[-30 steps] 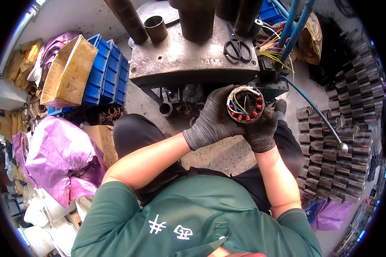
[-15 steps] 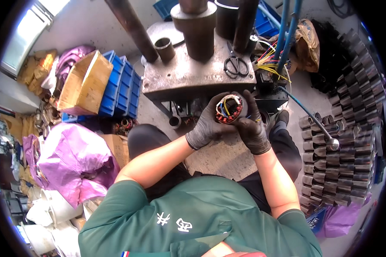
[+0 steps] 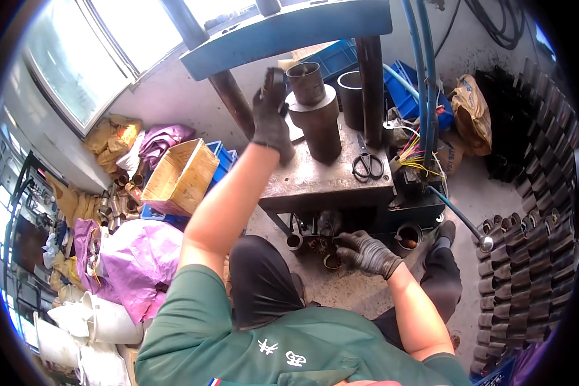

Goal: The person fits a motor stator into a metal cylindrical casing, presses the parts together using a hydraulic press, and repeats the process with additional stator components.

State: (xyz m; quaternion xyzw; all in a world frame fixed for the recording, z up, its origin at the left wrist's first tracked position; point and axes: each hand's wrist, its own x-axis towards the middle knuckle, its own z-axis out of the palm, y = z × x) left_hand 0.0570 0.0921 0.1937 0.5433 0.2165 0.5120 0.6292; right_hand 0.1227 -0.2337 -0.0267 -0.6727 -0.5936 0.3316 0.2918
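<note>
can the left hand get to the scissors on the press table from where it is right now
Probably yes. The left hand is raised over the metal table, holding a dark round part, so it would need to free some fingers. The scissors lie flat and uncovered just past the steel cylinder, which it must reach around.

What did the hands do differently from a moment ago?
Both hands let go of the round wound metal part. The left hand went up to the steel cylinders on the press table; the right hand went down to small parts on the floor. The scissors stayed put.
</note>
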